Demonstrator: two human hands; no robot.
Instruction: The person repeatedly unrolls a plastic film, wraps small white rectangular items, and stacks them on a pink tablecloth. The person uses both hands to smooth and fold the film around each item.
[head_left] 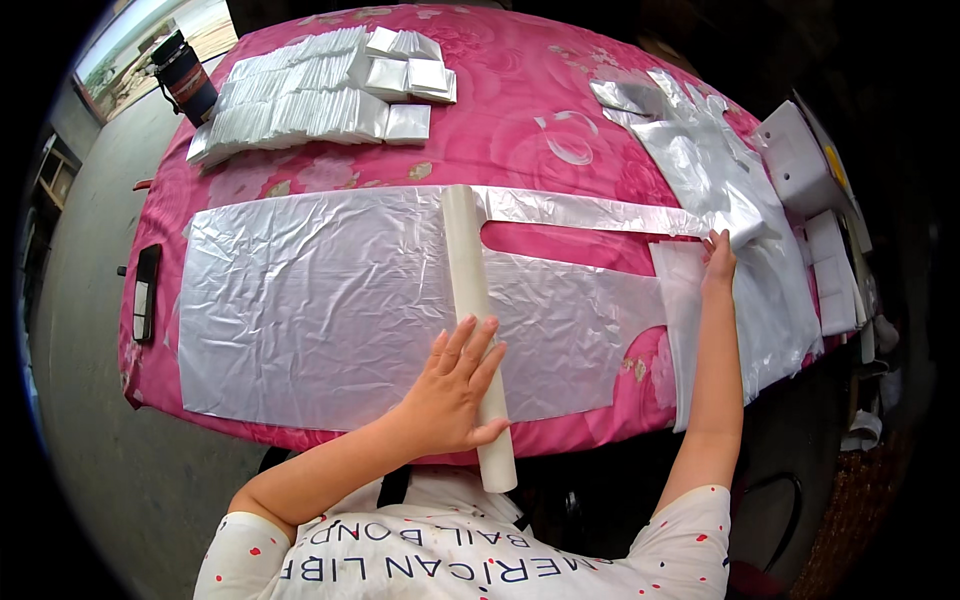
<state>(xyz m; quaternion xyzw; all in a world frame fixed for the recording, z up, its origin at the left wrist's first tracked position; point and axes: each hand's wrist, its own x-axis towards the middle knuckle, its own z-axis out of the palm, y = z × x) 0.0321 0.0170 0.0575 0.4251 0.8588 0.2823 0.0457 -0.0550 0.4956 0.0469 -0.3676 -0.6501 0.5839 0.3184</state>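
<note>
A thin clear plastic sheet with long cut-outs at its right end, shaped like a disposable apron, lies spread across the table. Across its middle rests a pale, smooth tube, its near end jutting past the table edge. My left hand lies on the tube's lower part with fingers stretched and spread. On the right, my right hand has its fingers closed on the end of the sheet's far strip, beside a heap of loose plastic sheets. Its fingertips are partly hidden by the plastic.
Rows of folded white plastic packets stand at the far left, near a dark jug. A phone-like dark object lies at the left edge. White boxes line the right side. A pink flowered cloth covers the table.
</note>
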